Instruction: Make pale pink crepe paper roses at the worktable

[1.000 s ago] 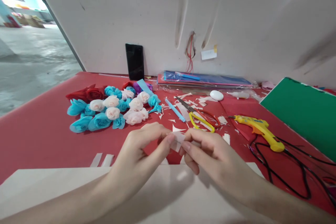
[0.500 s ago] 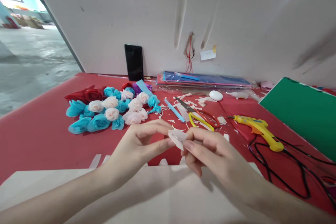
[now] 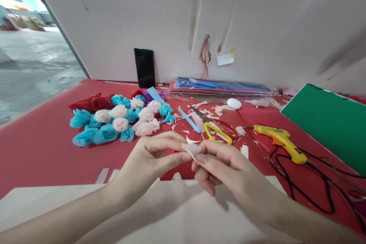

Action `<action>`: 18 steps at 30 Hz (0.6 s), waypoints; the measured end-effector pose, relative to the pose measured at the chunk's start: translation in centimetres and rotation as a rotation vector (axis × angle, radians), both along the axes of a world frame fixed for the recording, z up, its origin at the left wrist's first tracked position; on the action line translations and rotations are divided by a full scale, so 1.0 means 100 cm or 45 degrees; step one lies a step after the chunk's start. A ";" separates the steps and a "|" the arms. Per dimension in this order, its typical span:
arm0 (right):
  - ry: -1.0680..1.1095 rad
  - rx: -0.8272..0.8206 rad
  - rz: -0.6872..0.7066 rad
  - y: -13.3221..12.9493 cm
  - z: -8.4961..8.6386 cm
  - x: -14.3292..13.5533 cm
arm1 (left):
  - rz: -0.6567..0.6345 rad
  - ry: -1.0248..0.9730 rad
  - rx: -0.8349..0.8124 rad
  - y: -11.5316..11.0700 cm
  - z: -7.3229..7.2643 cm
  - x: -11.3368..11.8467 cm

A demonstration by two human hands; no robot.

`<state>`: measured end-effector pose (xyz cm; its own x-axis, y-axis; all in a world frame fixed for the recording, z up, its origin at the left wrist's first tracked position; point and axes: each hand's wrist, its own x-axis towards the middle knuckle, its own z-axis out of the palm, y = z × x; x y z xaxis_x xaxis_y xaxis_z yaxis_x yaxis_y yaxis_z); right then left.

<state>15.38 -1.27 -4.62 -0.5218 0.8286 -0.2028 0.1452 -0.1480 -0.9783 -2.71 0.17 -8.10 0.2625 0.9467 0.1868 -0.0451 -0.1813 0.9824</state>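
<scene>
Blue, pale pink and red paper flowers [image 3: 120, 120] lie on red table [image 3: 42, 148] (glue gun [image 3: 281, 143] yellow).

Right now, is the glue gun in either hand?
No, the yellow glue gun lies on the red table, while both hands pinch a small pale paper piece.

The left hand [image 3: 151, 160] and right hand [image 3: 225, 169] meet above the red bench [image 3: 42, 148], both pinching a small pale paper piece [image 3: 191, 148] between fingertips; paper roses [image 3: 120, 122] lie behind, yellow-handled scissors [image 3: 213, 127] and a yellow glue gun [image 3: 281, 143] to the right
</scene>
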 end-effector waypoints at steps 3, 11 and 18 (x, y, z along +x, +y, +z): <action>-0.009 0.010 0.008 -0.001 0.001 0.000 | 0.022 -0.001 -0.023 -0.001 -0.002 0.000; 0.001 0.152 0.009 -0.003 -0.006 -0.001 | 0.130 -0.040 -0.076 -0.009 0.000 0.006; -0.034 0.243 -0.081 -0.005 -0.011 -0.003 | 0.139 -0.076 -0.104 -0.015 0.003 0.011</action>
